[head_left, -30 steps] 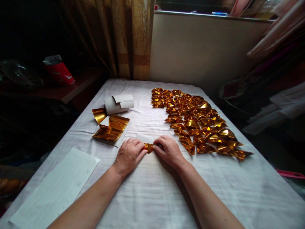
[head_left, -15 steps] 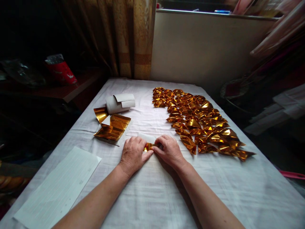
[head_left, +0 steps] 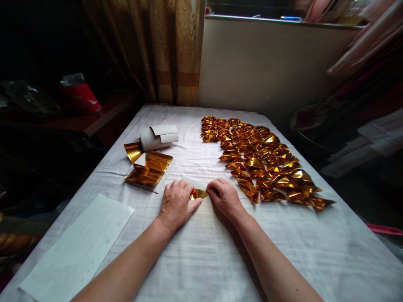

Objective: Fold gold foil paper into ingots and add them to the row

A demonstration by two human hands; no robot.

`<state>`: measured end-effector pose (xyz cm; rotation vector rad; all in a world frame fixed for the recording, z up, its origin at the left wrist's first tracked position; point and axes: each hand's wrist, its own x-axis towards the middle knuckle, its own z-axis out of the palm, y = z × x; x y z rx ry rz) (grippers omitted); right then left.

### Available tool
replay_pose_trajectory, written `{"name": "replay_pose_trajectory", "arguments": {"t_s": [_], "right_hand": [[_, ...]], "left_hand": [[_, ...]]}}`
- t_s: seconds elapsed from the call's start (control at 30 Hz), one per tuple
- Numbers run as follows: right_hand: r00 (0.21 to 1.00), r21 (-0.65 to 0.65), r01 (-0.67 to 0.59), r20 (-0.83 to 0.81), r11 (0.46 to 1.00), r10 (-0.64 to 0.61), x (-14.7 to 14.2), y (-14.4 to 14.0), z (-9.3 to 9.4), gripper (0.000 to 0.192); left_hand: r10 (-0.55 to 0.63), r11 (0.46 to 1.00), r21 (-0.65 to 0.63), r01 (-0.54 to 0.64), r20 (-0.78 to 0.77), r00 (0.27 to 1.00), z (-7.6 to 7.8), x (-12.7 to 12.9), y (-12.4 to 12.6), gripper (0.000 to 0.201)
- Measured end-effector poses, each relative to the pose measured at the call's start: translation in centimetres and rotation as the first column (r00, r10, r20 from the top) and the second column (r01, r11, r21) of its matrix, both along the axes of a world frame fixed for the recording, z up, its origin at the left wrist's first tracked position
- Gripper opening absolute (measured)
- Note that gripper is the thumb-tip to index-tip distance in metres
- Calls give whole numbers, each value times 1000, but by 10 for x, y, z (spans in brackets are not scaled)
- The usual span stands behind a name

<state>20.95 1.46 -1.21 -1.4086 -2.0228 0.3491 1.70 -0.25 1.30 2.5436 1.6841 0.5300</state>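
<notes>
L hand [head_left: 176,203] palm-down, R hand [head_left: 224,198] knuckles up, both grips pinching gold foil piece [head_left: 197,193] on tbl

Two hands are in view, the left hand [head_left: 175,204] and the right hand [head_left: 224,197], and between them lies one gold foil piece [head_left: 198,193] with a white edge. To the right on the bench [head_left: 201,256] lie the folded gold pieces [head_left: 261,161]; they overlap too closely for an exact count, but there are several dozen, set out in rough rows. At the left there is one loose pile of gold foil sheets [head_left: 147,165], its sheets too overlapped to number. Behind it lies one white paper roll [head_left: 157,136]. One lined white sheet [head_left: 77,247] lies near the left corner. One red bag [head_left: 81,94] stands on the side shelf.
</notes>
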Motion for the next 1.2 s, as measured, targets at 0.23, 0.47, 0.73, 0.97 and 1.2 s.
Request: {"name": "replay_pose_trajectory", "arguments": {"t_s": [0.23, 0.47, 0.73, 0.97, 1.2], "right_hand": [[998, 39, 39, 44, 998, -41, -3, -4, -1, 12], [994, 34, 79, 78, 996, -81, -7, -4, -1, 8], [966, 177, 127, 200, 976, -162, -15, -10, 4, 12], [958, 180, -38, 286, 983, -15, -21, -26, 7, 18], [982, 157, -48, 189, 986, 18, -18, -32, 8, 17]], "left_hand": [[4, 1000, 15, -4, 9, 1000, -2, 0, 0, 26], [4, 1000, 19, -4, 1, 1000, -2, 0, -1, 25], [3, 1000, 16, -3, 7, 1000, -1, 0, 0, 24], [0, 999, 39, 0, -7, 1000, -5, -2, 1, 24], [-88, 991, -71, 110, 263, 961, -3, -17, 6, 13]]}}
